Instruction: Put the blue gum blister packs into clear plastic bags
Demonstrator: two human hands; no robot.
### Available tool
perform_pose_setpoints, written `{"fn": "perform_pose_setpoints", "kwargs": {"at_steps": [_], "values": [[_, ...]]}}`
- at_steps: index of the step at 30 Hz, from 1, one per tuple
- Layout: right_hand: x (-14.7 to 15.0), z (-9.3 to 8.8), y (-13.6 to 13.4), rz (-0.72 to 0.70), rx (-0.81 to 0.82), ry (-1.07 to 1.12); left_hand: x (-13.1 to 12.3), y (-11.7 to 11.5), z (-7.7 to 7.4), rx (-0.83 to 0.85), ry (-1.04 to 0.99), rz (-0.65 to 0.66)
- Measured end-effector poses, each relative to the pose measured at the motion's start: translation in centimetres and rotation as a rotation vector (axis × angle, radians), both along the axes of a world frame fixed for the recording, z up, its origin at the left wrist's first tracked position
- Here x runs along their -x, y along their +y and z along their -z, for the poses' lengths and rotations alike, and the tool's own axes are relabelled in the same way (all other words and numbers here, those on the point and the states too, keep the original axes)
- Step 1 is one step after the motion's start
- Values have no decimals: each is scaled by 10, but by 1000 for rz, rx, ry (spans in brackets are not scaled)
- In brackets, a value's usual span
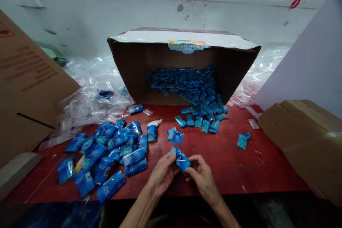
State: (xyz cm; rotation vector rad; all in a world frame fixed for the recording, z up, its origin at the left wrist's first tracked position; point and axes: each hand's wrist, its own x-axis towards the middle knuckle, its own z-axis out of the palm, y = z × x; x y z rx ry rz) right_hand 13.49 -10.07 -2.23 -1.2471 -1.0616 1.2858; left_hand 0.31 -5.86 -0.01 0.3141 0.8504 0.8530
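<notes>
Between my two hands is a small blue candy packet [181, 159], tilted, with a blue cap-like end at its lower right. My left hand [163, 171] pinches its upper left part between thumb and fingers. The thumb and fingertips of my right hand [200, 174] close on its lower right end. Just beyond it lie flat blue printed wrappers [175, 135]. A heap of wrapped blue packets [107, 153] spreads to the left of my hands. Small clear containers of blue candies [198, 122] lie farther back.
An open cardboard box [240, 67] on its side holds many blue containers. One container with its cap up [242, 140] lies on the red table [240, 174]. Clear plastic sleeves [91, 89] pile behind the heap. Cardboard boxes stand left [29, 89] and right [301, 142].
</notes>
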Motion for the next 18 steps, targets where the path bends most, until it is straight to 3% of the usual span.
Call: {"fn": "perform_pose_setpoints", "kwargs": {"at_steps": [5, 11, 14, 18], "values": [[-18, -9, 14, -220, 76, 290, 13, 1, -9, -120, -113, 195], [-24, -27, 18, -465, 109, 352, 5, -4, -11, -159, -142, 222], [-18, -22, 14, -422, 85, 356, 0, -10, -5, -160, -104, 130], [-9, -2, 7, -306, 26, 333, -5, -18, 3, -158, -33, 48]]}}
